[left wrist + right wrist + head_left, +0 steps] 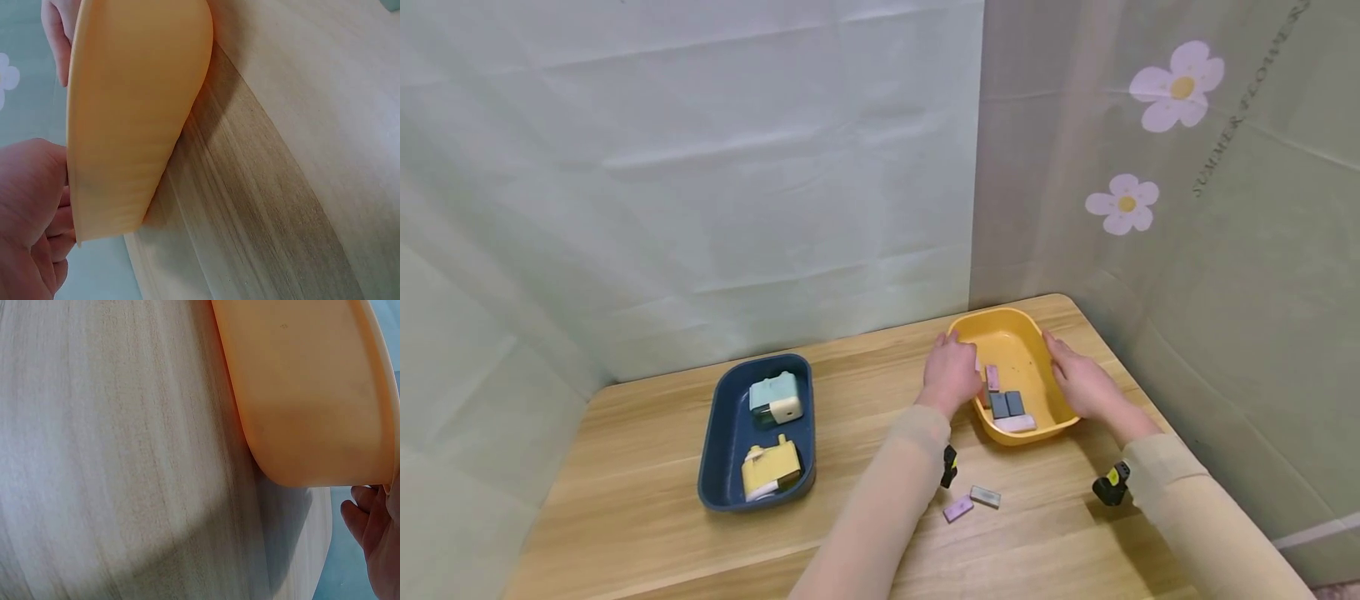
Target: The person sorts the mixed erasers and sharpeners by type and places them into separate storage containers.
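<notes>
A yellow tub (1028, 346) stands at the back right of the wooden table (647, 425). My left hand (951, 371) grips its left rim and my right hand (1078, 379) grips its right rim. Inside lie several small erasers: a pink one (992, 377), two dark grey ones (1006, 404) and a pale one (1015, 423). The left wrist view shows the tub's outer wall (131, 112) with my left hand (25, 212) at its rim. In the right wrist view the tub (306, 394) fills the top, with my right hand's fingers (375, 537) at its edge.
A purple eraser (958, 508) and a grey eraser (985, 497) lie on the table in front of the tub. A dark blue tray (711, 433) at the left holds a light blue sharpener (773, 397) and a yellow one (771, 468). Curtained walls close in behind and to the right.
</notes>
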Action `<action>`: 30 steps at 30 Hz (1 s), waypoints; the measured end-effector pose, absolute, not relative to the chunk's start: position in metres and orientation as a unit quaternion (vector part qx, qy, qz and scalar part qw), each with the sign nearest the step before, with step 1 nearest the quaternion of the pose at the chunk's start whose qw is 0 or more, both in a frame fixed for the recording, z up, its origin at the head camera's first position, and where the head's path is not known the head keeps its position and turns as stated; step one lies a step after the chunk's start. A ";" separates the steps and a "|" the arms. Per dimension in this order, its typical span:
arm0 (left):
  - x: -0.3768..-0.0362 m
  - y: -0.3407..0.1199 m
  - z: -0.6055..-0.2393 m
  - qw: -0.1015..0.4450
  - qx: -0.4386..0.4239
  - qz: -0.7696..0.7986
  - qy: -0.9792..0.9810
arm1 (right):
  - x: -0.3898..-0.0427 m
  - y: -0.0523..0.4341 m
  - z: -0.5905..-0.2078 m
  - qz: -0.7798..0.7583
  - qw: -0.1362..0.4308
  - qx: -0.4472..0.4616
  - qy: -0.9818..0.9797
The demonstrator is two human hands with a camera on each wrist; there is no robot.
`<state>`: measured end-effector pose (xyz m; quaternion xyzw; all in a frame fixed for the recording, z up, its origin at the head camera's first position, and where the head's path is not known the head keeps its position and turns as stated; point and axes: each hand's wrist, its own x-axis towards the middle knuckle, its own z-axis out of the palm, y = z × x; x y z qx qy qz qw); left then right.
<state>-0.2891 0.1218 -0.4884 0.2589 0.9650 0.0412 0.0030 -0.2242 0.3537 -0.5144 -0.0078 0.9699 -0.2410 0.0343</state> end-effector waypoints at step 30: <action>-0.280 0.111 -0.503 -0.073 0.302 0.059 0.949 | -0.229 0.355 -0.519 -0.228 0.023 -0.020 0.973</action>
